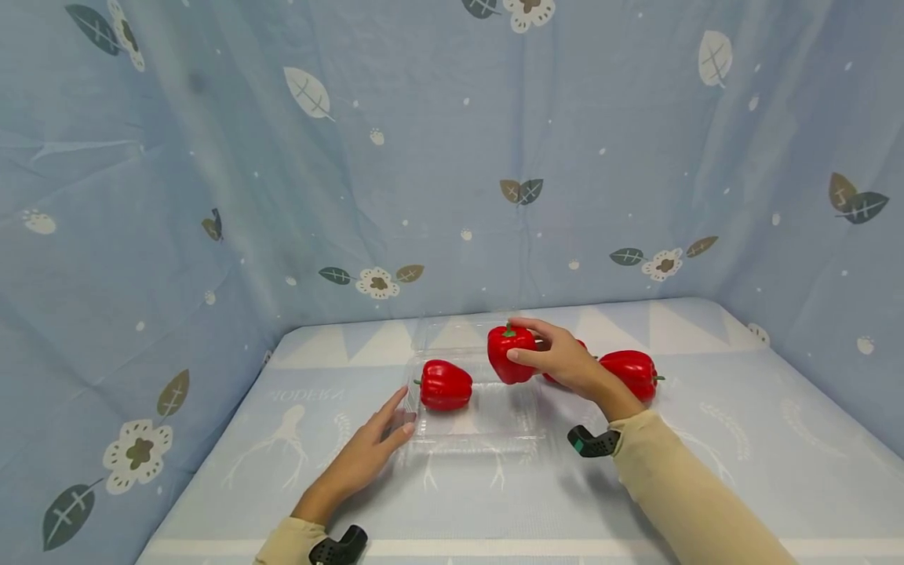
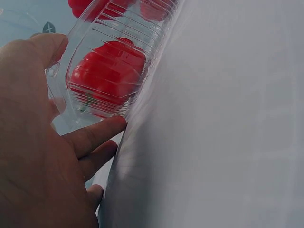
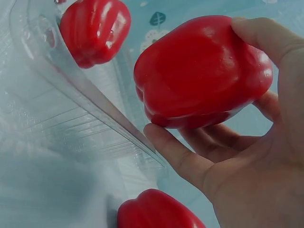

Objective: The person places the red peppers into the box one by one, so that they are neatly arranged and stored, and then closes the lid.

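My right hand (image 1: 558,362) grips a red bell pepper (image 1: 510,355) between thumb and fingers, its green stem upward, above the right part of a clear plastic clamshell box (image 1: 487,424). Inside the box, at its left, another red bell pepper (image 1: 446,385) lies on its side. My left hand (image 1: 367,455) is at the box's left side, fingers extended; in the left wrist view the thumb and fingertips (image 2: 116,124) are right at the clear wall. The right wrist view shows the held pepper (image 3: 199,71) beside the box's rim (image 3: 90,99).
Right of the box, a red bell pepper (image 1: 631,373) lies on the patterned cloth, and one more (image 1: 581,344) is partly hidden behind my right hand. The box's clear lid (image 1: 452,333) lies folded back behind it. A patterned blue curtain (image 1: 452,157) hangs behind the table.
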### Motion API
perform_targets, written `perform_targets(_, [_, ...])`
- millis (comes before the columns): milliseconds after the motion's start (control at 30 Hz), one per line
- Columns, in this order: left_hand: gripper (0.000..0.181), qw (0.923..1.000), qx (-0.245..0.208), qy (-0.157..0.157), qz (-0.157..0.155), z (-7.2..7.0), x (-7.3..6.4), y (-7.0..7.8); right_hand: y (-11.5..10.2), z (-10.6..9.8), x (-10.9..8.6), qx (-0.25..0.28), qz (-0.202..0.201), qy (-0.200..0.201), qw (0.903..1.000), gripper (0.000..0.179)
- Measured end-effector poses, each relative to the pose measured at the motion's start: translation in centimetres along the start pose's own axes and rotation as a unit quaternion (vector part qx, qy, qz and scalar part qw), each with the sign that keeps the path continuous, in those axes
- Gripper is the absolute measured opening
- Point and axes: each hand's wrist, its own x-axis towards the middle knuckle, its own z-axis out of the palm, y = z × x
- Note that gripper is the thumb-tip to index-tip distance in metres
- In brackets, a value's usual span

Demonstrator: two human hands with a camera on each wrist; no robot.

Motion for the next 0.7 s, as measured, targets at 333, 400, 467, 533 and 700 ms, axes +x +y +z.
perform_targets(333, [0.068, 1.0, 0.004, -0.001, 0.002, -0.13, 0.02, -0.03, -0.46, 0.33, 0.44, -0.025, -0.023, 0.001, 0.9994, 0.072])
perform_targets(400, [0.068, 1.0, 0.003, -0.001, 0.003, -0.14, 0.02, -0.09, -0.52, 0.43, 0.52, -0.03, -0.029, 0.008, 0.9991, 0.072])
perform_targets(467, [0.068, 1.0, 0.003, -0.002, 0.003, -0.13, 0.02, -0.15, -0.52, 0.52, 0.6, -0.032, -0.036, 0.014, 0.9987, 0.072])
perform_targets(533, [0.068, 1.0, 0.004, -0.002, 0.003, -0.13, 0.03, -0.22, -0.48, 0.54, 0.68, -0.034, -0.043, 0.015, 0.9984, 0.072])
perform_targets(700, [0.068, 1.0, 0.007, -0.002, 0.003, -0.1, 0.03, -0.3, -0.31, 0.55, 0.86, -0.042, -0.053, 0.011, 0.9977, 0.072])
